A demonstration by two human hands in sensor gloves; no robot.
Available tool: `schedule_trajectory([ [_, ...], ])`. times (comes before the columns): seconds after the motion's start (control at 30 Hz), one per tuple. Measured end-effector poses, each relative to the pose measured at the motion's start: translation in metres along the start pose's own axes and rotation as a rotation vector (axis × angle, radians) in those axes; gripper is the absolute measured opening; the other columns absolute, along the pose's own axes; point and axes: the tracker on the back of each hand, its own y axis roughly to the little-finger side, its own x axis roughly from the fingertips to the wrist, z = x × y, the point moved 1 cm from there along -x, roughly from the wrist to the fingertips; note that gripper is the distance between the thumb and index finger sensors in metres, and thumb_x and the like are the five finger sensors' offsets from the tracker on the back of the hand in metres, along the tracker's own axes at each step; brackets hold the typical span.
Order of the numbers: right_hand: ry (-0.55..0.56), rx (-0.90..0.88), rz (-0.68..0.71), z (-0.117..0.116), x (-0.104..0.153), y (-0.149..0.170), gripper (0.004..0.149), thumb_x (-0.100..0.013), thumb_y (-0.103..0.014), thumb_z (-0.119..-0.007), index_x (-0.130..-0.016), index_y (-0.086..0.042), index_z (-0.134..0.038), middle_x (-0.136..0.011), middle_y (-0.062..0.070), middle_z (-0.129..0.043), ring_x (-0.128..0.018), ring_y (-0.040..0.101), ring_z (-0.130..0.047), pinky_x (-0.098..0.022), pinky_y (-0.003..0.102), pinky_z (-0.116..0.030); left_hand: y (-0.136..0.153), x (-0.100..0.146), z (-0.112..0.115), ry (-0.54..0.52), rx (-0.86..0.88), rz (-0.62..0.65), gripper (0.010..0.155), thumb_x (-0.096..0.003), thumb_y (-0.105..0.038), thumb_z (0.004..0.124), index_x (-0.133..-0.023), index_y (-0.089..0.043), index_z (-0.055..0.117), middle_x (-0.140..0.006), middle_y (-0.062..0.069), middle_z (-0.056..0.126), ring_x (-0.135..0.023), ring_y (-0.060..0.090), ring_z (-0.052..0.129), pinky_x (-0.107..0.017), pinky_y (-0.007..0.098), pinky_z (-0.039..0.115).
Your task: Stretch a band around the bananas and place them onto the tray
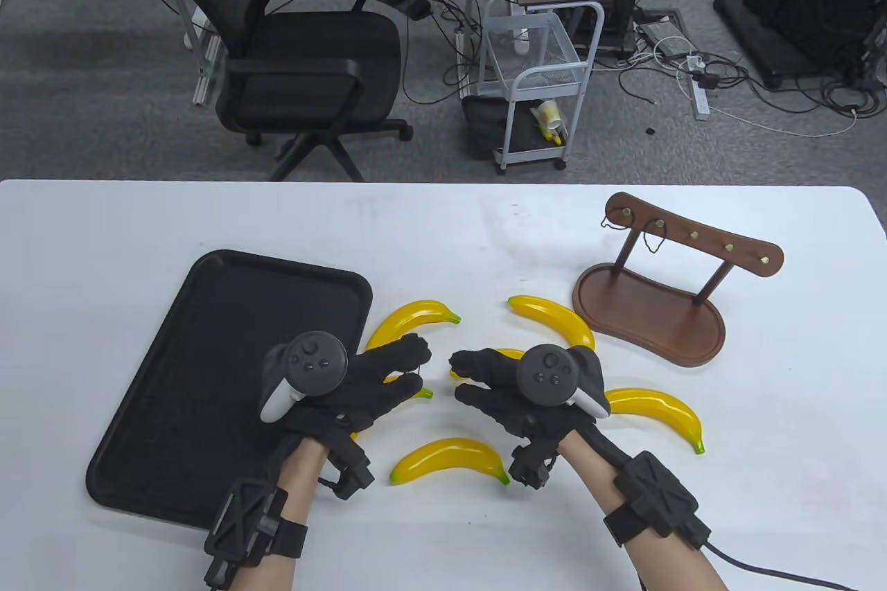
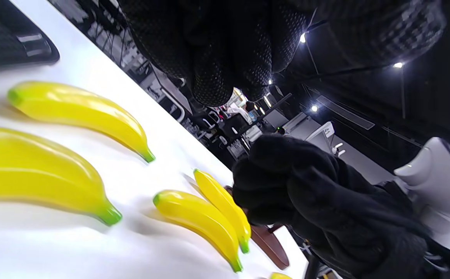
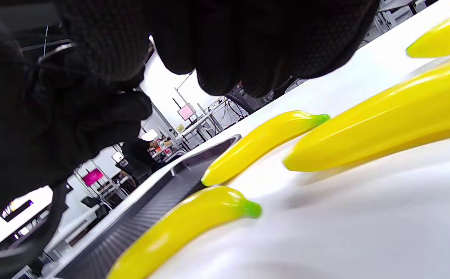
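Note:
Several yellow bananas lie loose on the white table: one (image 1: 414, 321) beside the black tray (image 1: 208, 314), one (image 1: 554, 317) by the stand, one (image 1: 658, 411) at the right, one (image 1: 450, 463) in front. Two more are partly hidden under my hands. My left hand (image 1: 416, 366) and right hand (image 1: 463, 376) hover just above the middle bananas with curled fingertips facing each other, a small gap apart. Both seem to pinch a thin dark band (image 1: 425, 361), which barely shows. In the left wrist view my right hand (image 2: 306, 201) hangs over two bananas (image 2: 198, 221).
A wooden stand (image 1: 651, 321) with a row of hooks sits at the right rear, with thin dark bands (image 1: 613, 224) hanging from its left hooks. The tray holds nothing. An office chair and a small cart stand on the floor beyond the table's far edge.

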Motion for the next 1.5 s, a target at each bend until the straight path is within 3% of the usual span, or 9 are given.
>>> schedule_trajectory([
  [0.4,-0.082,0.131,0.037,-0.032,0.013,0.003,0.066,-0.052,-0.046,-0.075,-0.108,-0.014,-0.058,-0.106,0.015,-0.069,-0.091,0.043,-0.076,-0.059,0.058,-0.071,0.013,0.006,-0.01,-0.065,-0.199,-0.085,0.072,-0.0471,-0.06,0.067,-0.109,-0.026,0.054,-0.115,-0.005,0.07,-0.108,0.024,0.075,-0.084,0.045,0.057],
  [0.93,-0.247,0.347,0.12,-0.08,0.019,-0.005,0.078,-0.048,-0.047,-0.081,-0.11,-0.013,-0.05,-0.109,0.017,-0.062,-0.092,0.042,-0.074,-0.059,0.056,-0.072,0.036,0.011,-0.014,-0.1,-0.189,-0.14,0.072,-0.0468,-0.06,0.069,-0.11,-0.028,0.052,-0.116,-0.007,0.068,-0.109,0.021,0.074,-0.085,0.043,0.057],
  [1.5,-0.276,0.48,0.158,-0.095,0.017,-0.018,0.074,-0.047,-0.039,-0.086,-0.108,-0.015,-0.051,-0.105,0.012,-0.066,-0.086,0.035,-0.077,-0.056,0.05,-0.076,0.035,0.01,-0.013,-0.096,-0.185,-0.135,0.071,-0.0475,-0.059,0.068,-0.109,-0.028,0.052,-0.116,-0.007,0.068,-0.109,0.021,0.074,-0.085,0.044,0.057],
])
